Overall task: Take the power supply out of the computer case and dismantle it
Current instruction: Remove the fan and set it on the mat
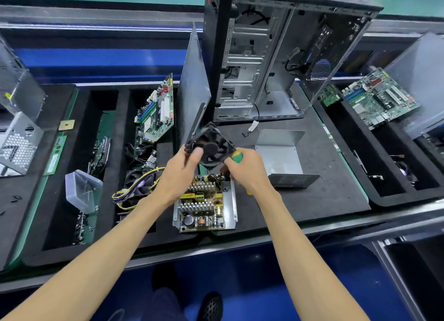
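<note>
The surface [324,195] carries the open case [276,63], standing upright at the back with its side off. A loose panel [193,89] leans just left of it. The bent metal cover [281,152] lies right of centre. The power supply [204,204], opened, sits out of the case at the near edge, its board and heatsinks exposed. Above it, the left hand [182,166] grips the black fan [211,148] by its frame. The right hand [245,166] is curled round a green-and-yellow tool handle [237,157], beside the fan's right edge.
</note>
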Demonstrator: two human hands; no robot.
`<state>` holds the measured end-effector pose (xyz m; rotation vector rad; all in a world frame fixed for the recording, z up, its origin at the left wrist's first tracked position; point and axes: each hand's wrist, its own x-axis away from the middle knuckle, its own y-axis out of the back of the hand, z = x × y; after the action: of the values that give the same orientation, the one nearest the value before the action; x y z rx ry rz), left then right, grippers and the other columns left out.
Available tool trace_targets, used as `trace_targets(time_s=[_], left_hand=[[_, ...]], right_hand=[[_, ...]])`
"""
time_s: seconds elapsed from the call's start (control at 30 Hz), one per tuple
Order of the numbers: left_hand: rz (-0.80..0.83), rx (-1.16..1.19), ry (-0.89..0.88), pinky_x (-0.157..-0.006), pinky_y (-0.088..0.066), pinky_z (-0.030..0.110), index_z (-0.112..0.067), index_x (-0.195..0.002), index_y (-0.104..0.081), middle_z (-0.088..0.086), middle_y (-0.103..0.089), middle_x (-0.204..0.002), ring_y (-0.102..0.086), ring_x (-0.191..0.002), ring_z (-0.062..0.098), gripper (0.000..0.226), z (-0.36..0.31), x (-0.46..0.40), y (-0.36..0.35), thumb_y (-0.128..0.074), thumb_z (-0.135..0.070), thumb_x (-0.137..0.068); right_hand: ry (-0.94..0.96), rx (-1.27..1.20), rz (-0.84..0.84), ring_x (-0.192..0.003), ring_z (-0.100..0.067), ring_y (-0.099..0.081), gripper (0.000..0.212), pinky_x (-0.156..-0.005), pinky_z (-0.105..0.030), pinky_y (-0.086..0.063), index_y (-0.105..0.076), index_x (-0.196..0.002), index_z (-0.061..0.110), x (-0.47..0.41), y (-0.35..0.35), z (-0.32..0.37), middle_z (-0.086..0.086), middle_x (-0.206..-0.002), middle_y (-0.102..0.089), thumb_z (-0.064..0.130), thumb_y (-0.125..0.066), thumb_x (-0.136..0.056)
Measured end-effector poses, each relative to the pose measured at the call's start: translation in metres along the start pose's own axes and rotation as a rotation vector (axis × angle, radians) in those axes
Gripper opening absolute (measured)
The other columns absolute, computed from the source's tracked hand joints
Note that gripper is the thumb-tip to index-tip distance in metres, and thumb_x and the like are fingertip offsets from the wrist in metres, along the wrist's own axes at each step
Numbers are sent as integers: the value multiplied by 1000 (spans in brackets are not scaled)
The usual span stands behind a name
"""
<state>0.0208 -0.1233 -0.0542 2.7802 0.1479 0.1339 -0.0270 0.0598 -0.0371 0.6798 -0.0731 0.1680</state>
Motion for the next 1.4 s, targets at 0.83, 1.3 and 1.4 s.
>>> trace_targets(time_s=[0.83,1.3,1.4], left_hand=[[-10,-831,-256,-91,-34,39,-28,-84,-36,-10,-56,-82,-48,-87,17,34,15,38,-81,-35,-58,-99],[83,-819,-184,-98,-31,37,-24,-85,-44,-11,-49,-81,-42,-88,16,34,2,38,-75,-40,-55,-99],[167,-811,-138,-99,-31,38,-21,-77,-45,-9,-50,-79,-44,-91,17,42,-2,30,-72,-40,-57,-98]], right_hand=[[-145,-888,-125,-41,-12,-34,33,-36,-22,-26,-53,-48,27,-3,11,29,2,-52,-47,25,-67,-78],[-231,-292,-151,-43,-16,-31,34,-38,-18,-23,-59,-60,15,-29,96,12,-1,-49,-43,28,-62,-91],[-326,-173,-114,-38,-15,-34,29,-37,-17,-26,-65,-63,11,-34,102,-3,5,-41,-45,25,-60,-87]])
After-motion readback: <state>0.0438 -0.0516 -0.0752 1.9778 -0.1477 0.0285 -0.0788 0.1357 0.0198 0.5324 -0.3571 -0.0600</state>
